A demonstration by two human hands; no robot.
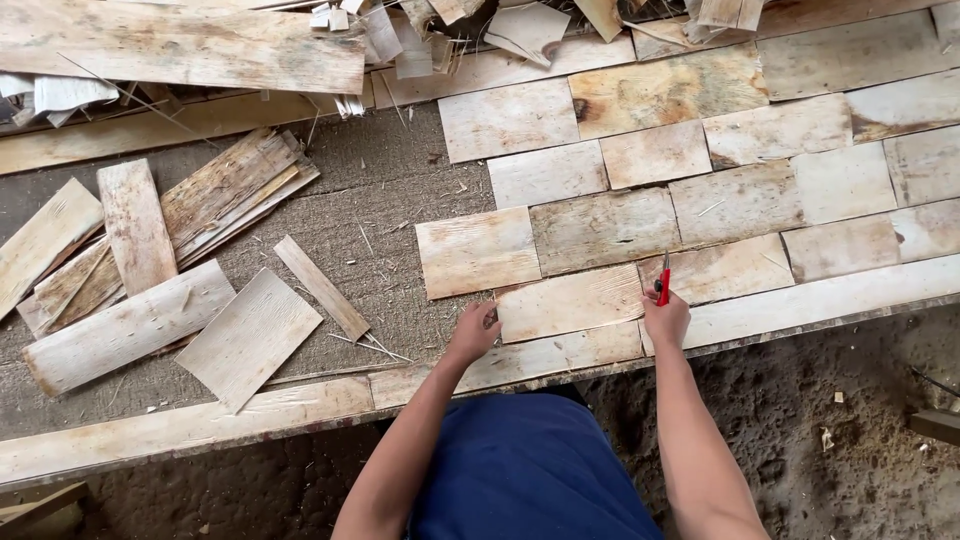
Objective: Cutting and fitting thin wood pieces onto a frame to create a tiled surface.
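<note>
Pale thin wood veneer sheet (568, 302) is lying at the near edge of the mostly tiled bench, left hand (474, 330) pressing its corner with curled fingers, right hand (667, 316) gripping a red-handled cutter (663, 282), bare grey mat (400, 215) remaining leftward

A long workbench (400, 190) covered in coarse grey-brown matting carries everything here, edged along its near side by a pale wooden rail (180, 425). On the right half, thin rectangular veneer sheets (700, 170) lie flat, edge to edge in staggered rows like brickwork. The left half is looser: a heap of splintered veneer strips (130, 260), one narrow strip (320, 287) lying alone on the matting, and a squarish piece (250, 338) beside it. A long rough plank (190, 45) and scrap offcuts (420, 30) crowd the far edge.
</note>
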